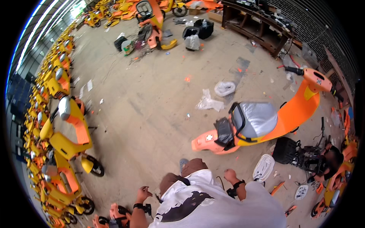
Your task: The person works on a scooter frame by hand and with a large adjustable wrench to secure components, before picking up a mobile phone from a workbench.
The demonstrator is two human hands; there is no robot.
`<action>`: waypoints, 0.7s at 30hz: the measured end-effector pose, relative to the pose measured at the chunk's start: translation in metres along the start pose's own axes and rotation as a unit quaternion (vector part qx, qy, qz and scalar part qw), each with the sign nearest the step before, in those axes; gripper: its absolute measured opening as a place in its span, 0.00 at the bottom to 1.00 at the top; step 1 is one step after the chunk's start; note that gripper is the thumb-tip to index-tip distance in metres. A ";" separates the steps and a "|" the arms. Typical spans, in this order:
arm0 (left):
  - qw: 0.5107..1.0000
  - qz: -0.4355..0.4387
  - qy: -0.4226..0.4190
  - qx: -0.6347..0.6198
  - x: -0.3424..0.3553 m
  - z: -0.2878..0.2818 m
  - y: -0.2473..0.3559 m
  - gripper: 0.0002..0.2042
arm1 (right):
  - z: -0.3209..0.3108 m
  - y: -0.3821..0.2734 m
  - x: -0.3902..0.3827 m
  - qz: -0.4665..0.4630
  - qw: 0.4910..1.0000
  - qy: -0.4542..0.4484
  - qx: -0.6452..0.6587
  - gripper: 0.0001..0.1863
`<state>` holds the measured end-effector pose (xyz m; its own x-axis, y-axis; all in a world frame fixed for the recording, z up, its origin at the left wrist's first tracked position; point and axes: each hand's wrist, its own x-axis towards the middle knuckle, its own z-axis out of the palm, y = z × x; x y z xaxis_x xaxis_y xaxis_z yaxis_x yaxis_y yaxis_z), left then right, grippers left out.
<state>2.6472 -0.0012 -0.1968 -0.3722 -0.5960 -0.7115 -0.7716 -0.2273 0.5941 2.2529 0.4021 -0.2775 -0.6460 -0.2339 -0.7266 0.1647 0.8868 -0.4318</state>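
My left hand hangs beside my body, fingers loosely apart and nothing in them. On the other side, my right hand is held away from my shirt with the fingers curled in, and I see nothing in it. Both wrists wear dark bands. Ahead of my right hand stands an orange and yellow scooter, touched by neither hand. Its seat has a silvery cover, and a black plastic piece is on its rear. One of my shoes shows on the floor.
Rows of yellow scooters line the left side. White oval baskets, a black crate and a person among parts are at right. Plastic wrap lies ahead. Farther off are black bins and a wooden bench.
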 end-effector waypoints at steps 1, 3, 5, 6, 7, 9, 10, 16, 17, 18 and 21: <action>1.000 -0.012 0.004 -0.023 0.021 -0.014 0.003 0.11 | -0.010 -0.037 0.001 -0.093 0.986 0.132 -0.031 0.14; 0.955 0.086 0.015 0.285 0.077 -0.073 -0.006 0.17 | -0.021 -0.106 0.040 -0.183 0.969 0.135 -0.101 0.17; 0.984 -0.180 0.001 -0.008 0.125 -0.077 0.060 0.18 | -0.050 -0.160 0.085 -0.263 0.960 0.089 0.025 0.16; 0.973 -0.225 -0.002 -0.044 0.152 -0.084 0.085 0.18 | -0.059 -0.186 0.106 -0.087 0.971 -0.016 0.223 0.17; 0.982 -0.182 -0.014 0.043 0.178 -0.088 0.114 0.18 | -0.074 -0.216 0.128 -0.026 0.971 -0.025 0.238 0.17; 0.970 -0.075 -0.039 0.228 0.236 -0.086 0.198 0.19 | -0.104 -0.284 0.149 0.026 0.980 0.029 0.195 0.18; 0.964 -0.047 -0.048 0.257 0.268 -0.094 0.234 0.18 | -0.111 -0.317 0.149 0.022 0.988 0.079 0.131 0.18; 0.978 -0.023 -0.062 0.197 0.523 -0.067 0.491 0.14 | -0.169 -0.379 0.280 0.129 0.935 0.069 0.322 0.19; 0.960 0.085 -0.053 0.261 0.551 -0.057 0.546 0.15 | -0.184 -0.394 0.303 0.137 0.916 0.083 0.368 0.19; 0.954 0.120 -0.051 0.269 0.574 -0.031 0.616 0.15 | -0.202 -0.407 0.328 0.143 0.900 0.102 0.400 0.19; 0.851 0.327 -0.037 0.409 0.642 0.025 0.792 0.14 | -0.249 -0.431 0.400 0.139 0.871 0.118 0.456 0.18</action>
<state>1.7842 -0.5448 -0.1928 -0.8682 -0.3325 -0.3684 -0.4769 0.7643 0.4340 1.7378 0.0253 -0.2490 -0.6039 0.1234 -0.7875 0.7936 0.1854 -0.5795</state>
